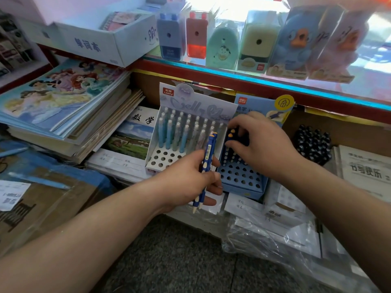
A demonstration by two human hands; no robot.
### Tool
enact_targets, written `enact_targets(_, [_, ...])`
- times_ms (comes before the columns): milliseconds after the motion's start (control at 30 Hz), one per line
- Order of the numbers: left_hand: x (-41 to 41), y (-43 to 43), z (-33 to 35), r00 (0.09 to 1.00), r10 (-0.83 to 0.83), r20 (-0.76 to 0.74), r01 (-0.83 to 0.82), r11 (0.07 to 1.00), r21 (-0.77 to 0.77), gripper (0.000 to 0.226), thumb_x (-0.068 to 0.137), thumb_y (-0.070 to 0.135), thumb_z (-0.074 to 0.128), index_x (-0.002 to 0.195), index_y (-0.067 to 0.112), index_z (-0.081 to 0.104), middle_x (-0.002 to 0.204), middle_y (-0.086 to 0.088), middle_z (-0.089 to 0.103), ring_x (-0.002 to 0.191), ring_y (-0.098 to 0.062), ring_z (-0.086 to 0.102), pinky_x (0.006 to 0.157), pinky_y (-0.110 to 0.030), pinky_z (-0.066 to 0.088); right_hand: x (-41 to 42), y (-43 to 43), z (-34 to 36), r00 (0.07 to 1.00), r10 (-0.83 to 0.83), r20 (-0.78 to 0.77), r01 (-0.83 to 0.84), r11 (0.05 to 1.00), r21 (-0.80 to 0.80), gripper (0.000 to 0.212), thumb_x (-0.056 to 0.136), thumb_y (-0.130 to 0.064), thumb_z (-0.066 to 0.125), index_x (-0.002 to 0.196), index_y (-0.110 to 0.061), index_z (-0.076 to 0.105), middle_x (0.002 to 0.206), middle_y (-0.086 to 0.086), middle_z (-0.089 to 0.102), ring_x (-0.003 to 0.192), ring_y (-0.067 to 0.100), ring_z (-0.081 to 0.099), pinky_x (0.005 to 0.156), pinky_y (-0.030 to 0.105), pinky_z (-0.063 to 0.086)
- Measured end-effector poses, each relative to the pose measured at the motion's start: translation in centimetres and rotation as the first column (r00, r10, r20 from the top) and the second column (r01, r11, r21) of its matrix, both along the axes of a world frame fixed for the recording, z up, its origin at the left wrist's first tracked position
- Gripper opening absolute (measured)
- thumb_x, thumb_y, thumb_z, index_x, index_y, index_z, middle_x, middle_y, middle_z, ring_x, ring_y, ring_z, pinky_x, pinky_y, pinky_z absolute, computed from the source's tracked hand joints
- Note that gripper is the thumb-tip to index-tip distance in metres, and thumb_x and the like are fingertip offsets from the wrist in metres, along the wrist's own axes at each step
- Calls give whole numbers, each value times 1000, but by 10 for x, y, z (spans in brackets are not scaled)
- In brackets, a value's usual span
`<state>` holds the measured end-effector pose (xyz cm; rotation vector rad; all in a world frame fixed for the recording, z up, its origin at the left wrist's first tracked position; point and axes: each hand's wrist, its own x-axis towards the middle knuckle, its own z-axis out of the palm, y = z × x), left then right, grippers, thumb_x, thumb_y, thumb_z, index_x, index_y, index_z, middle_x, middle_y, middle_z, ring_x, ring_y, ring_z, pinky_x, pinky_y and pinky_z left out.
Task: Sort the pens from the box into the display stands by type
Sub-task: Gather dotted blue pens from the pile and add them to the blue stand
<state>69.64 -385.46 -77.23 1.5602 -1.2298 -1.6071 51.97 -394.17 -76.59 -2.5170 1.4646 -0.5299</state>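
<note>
My left hand grips two dark blue pens with yellow dots, tips pointing down, in front of the two stands. My right hand is curled over the top of dark blue pens standing in the back rows of the blue display stand, whose front holes are bare. To its left the white display stand holds several pale blue and lilac pens in its back rows. The box the pens come from is not clearly in view.
Stacks of exercise books lie to the left. A glass counter edge with boxed sharpeners runs above. A cluster of black pens stands at the right. Plastic-wrapped notebooks lie below the stands, and a cardboard box sits lower left.
</note>
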Motion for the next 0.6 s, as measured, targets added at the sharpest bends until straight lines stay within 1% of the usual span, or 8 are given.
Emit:
enact_targets(67, [-1,-1,0,1000,-10,-3,10,1000,-1,15,102,11,56,117,15,54,104,-20,69,96,-27,74,77,-47,64,-2,1,0,1000,25,1,-25,998,-51,20,95,-36,65,112,-25,68,106,-3,56,96,20,57,77,44,53])
enact_targets(167, [-4,-1,-1,1000,-18,-8,18,1000,0,16,102,11,57,116,16,55,104,-20,70,97,-28,73,77,-48,63,-2,1,-1,998,24,-52,-30,993,-110,16,97,-31,64,106,-21,72,104,1,59,94,25,59,71,41,53])
enact_targets(267, [-5,0,-1,1000,-26,-9,26,1000,1,17,102,11,57,118,16,54,105,-19,69,97,-27,74,78,-47,63,1,0,-1,996,10,-92,-20,995,-98,15,96,-31,65,107,-22,70,105,-1,60,96,23,59,73,39,52])
enact_targets(333, [-6,0,-1,999,-32,-15,32,999,2,18,102,11,57,118,16,54,107,-19,69,96,-25,74,78,-47,63,0,0,0,999,3,-50,-7,996,-90,18,96,-31,64,112,-24,69,105,-4,61,95,17,59,74,36,52])
enact_targets(367, [-6,0,-1,999,-40,-20,40,999,0,18,101,11,57,119,17,55,107,-19,69,96,-25,74,78,-48,63,0,2,1,1000,-4,27,6,997,-71,19,96,-31,64,114,-25,69,102,-6,62,89,11,59,73,31,50])
enact_targets(433, [-7,0,0,997,-61,-43,61,998,-12,20,101,10,57,121,17,55,108,-17,70,96,-24,74,78,-45,64,-1,8,8,968,-39,249,18,996,87,17,96,-33,65,111,-25,70,92,-12,66,80,4,60,70,21,48])
enact_targets(500, [-8,0,1,992,-95,-80,93,995,-25,25,102,10,56,125,18,55,111,-16,70,98,-23,74,74,-39,63,-1,15,15,896,-110,429,-66,925,373,20,93,-33,71,111,-25,70,87,-9,73,81,3,69,73,20,54])
enact_targets(600, [-14,0,2,984,-123,-127,120,992,-32,29,102,10,56,128,22,57,115,-12,70,102,-22,73,74,-35,62,-5,21,19,845,-177,505,-190,783,593,25,88,-27,76,111,-22,68,84,-3,78,74,6,73,65,20,53])
